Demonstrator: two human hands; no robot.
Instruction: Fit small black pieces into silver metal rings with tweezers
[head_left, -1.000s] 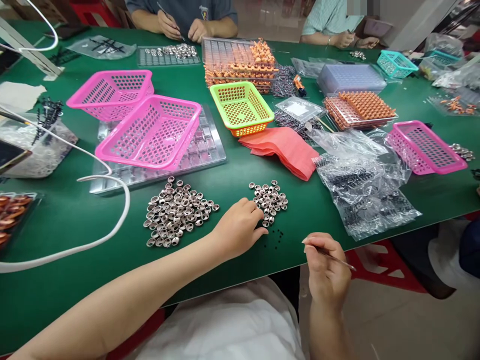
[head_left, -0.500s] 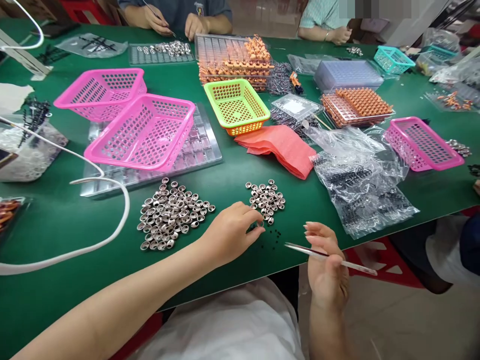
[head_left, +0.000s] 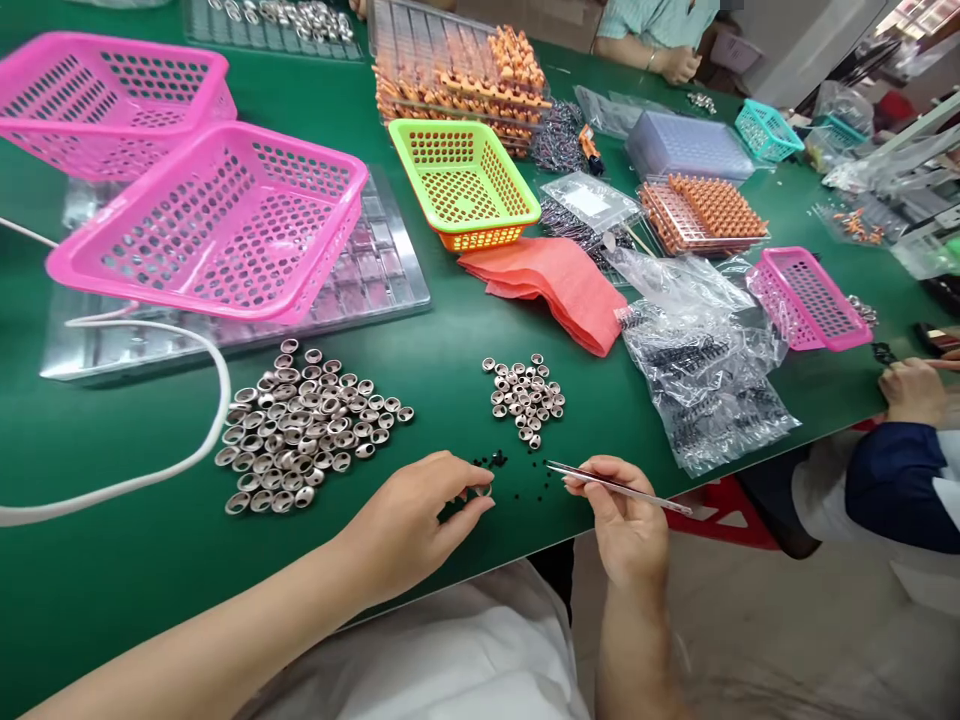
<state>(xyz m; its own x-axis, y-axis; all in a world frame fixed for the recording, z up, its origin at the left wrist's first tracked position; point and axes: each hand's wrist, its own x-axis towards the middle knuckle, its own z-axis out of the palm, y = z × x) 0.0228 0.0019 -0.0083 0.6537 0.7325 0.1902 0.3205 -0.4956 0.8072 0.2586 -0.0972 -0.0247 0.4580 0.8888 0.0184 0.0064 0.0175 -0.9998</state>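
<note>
My left hand pinches a small silvery ring between thumb and fingers, low over the green table. My right hand holds metal tweezers, their tips pointing left above scattered tiny black pieces. More black bits are bunched just beyond my left fingertips. A large pile of metal rings lies left of my left hand. Beyond both hands sits a smaller pile of similar rings.
Pink baskets rest on a clear tray at left, with a white cable nearby. Further back are a green basket, red cloth and plastic bags. A person's hand is at right.
The view has shifted, with the table's left side now nearer. My left hand has drawn back slightly from the small pile, still pinching the ring. My right hand has brought the tweezers closer to it.
</note>
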